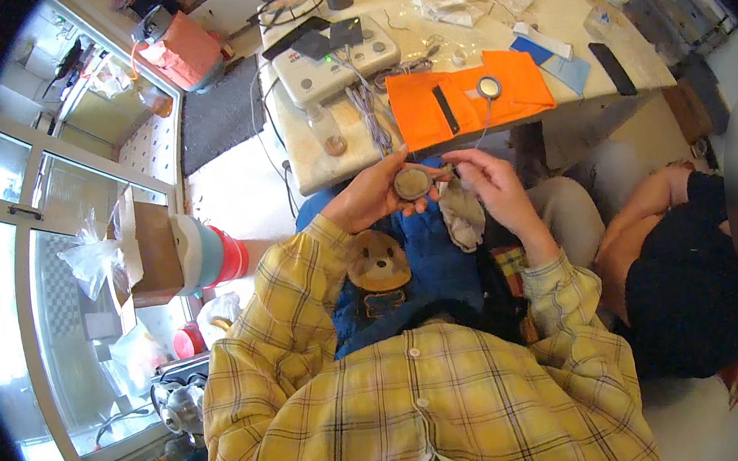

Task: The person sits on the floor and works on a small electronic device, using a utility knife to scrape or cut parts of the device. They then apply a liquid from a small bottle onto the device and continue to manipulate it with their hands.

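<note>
My left hand (376, 193) is closed around a round disc (414, 183) with a dark rim and a beige face, held above my lap. My right hand (492, 183) pinches close beside the disc's edge. From its fingertips a crumpled beige-grey cloth (463, 213) seems to hang over my blue apron; what exactly the fingers grip is partly hidden. On the table edge ahead lies an orange cloth band (516, 87) with a black strip. A similar round disc (488, 87) rests on it, its thin wire running down toward my hands.
A cream control box (338, 61) with knobs and a green light stands on the table (302, 152), beside coiled grey cables (368, 114) and a clear cup (325, 131). A black phone (612, 69) lies at right. Another person (680, 279) sits close on my right. Left stands a cardboard box (150, 244).
</note>
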`<state>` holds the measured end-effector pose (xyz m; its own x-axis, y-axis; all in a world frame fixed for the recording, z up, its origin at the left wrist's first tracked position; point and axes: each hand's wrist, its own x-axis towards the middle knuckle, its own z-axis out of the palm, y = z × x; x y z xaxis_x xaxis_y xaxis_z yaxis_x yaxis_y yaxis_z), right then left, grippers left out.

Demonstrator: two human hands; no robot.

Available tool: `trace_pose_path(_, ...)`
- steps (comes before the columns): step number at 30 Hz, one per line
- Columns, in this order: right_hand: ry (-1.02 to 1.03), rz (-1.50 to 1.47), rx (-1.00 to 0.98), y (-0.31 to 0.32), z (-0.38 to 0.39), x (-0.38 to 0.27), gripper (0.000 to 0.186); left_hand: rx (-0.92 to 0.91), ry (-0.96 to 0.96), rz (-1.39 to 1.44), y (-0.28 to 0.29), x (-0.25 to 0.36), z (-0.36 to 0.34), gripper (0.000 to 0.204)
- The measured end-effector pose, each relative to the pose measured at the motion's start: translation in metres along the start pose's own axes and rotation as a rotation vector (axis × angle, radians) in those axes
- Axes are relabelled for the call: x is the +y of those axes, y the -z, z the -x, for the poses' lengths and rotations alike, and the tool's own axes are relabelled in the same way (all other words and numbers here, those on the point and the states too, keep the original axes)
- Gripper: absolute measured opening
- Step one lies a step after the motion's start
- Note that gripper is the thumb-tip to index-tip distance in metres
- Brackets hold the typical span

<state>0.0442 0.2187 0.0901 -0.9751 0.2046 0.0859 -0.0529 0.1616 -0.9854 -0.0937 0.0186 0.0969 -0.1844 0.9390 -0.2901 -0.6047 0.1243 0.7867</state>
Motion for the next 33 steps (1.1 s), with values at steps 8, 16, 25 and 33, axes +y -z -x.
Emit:
trace_pose_path(8,-0.037,0.032,0.104,0.003,-0.037,0.006,0.022,0.163,-0.117,-0.118,0.004,0.052,-0.029,0.067)
trace_pose_path(16,-0.018,-0.005,0.351,-0.013,-0.058,0.045,0.023,0.269,-0.417,0.085,0.012,0.031,-0.063,0.051)
trace_pose_path(25,-0.082,0.302,0.404,-0.022,-0.064,0.038,0.024,0.594,-0.627,-0.237,-0.003,0.000,-0.039,0.034)
trace_pose_path(33,0.081,0.557,0.333,-0.016,-0.053,0.014,0.025,0.588,-0.658,-0.456,-0.014,-0.033,-0.033,0.029)
